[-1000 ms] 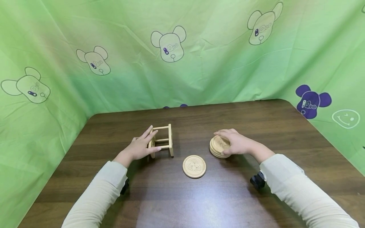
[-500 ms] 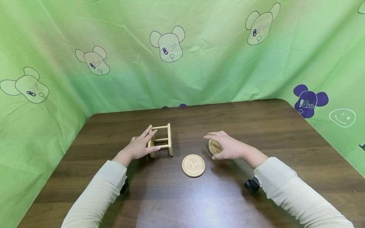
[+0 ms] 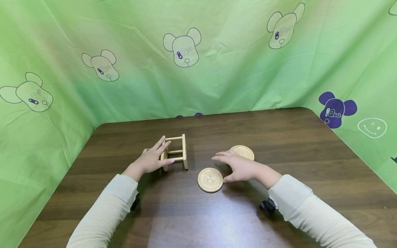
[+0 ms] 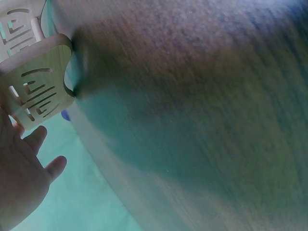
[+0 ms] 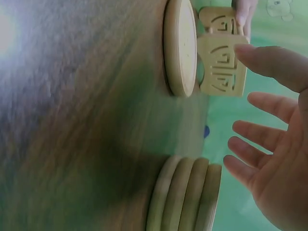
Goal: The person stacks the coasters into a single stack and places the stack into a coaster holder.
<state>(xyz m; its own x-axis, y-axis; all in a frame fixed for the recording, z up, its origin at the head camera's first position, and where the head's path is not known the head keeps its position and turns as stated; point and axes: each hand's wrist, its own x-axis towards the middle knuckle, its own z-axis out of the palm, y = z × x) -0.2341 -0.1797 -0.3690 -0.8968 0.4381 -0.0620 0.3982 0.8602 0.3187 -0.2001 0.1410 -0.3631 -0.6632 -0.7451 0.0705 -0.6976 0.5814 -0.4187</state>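
Under rack (image 3: 185, 152): dark wood-grain table (image 3: 183, 210).
Behind rack: green curtain (image 3: 223, 86), I note.
Left hand (image 3: 149, 160): on rack, fingers apart.
Right hand (image 3: 241, 167): right of rack, fingers apart.

L hand (image 3: 149, 161) splayed, R hand (image 3: 239, 167) aloft, fingers apart

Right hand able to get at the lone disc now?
Probably yes: the right hand is empty and beside the lone disc, with nothing visible between them; the stack lies farther back.
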